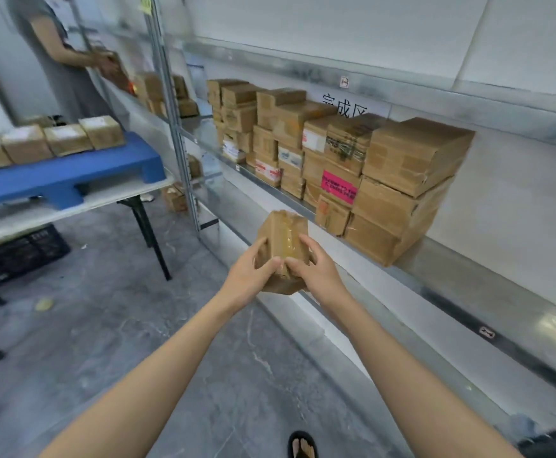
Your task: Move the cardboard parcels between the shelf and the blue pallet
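Both forearms stretch forward, left hand [249, 276] and right hand [318, 272] curled around one cardboard parcel [283, 234] before the shelf [488, 285].

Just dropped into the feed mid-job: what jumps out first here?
The left hand and right hand grip a taped cardboard parcel at centre. Beyond it, stacked parcels crowd the metal shelf, one bearing a pink label. At left, a row of parcels sits on the blue pallet.
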